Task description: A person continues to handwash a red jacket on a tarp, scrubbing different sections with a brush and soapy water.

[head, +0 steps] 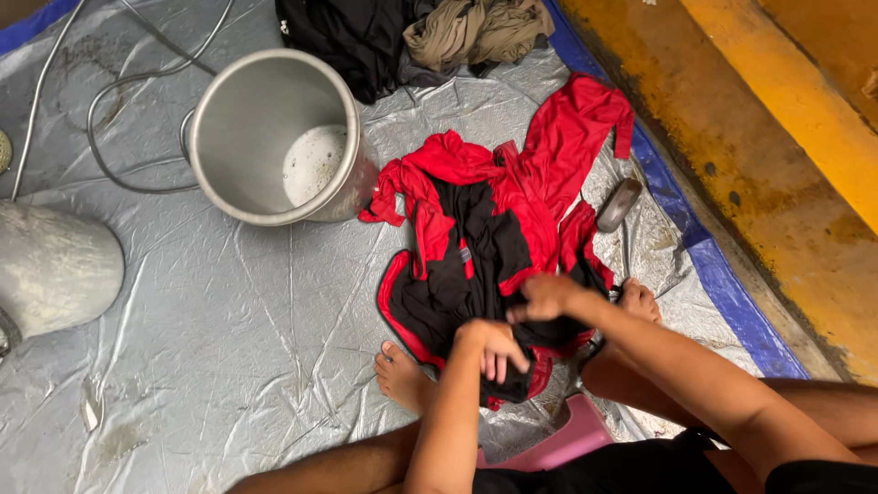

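Gripping the near edge of a red and black garment [485,247], the left hand [492,352] is closed on bunched cloth; the right hand [547,297] pinches the fabric just beside it. Garment lies spread on a grey tarp [229,348], near a metal pot [274,137] of sudsy water.

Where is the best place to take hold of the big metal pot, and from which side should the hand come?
Probably at the rim of the metal pot, from above on the near side. The pot stands upright and open on the grey sheet, with foamy water low inside, so the rim edge is free to hook fingers over. A thin handle seems to show at its left side, but it is hard to tell.
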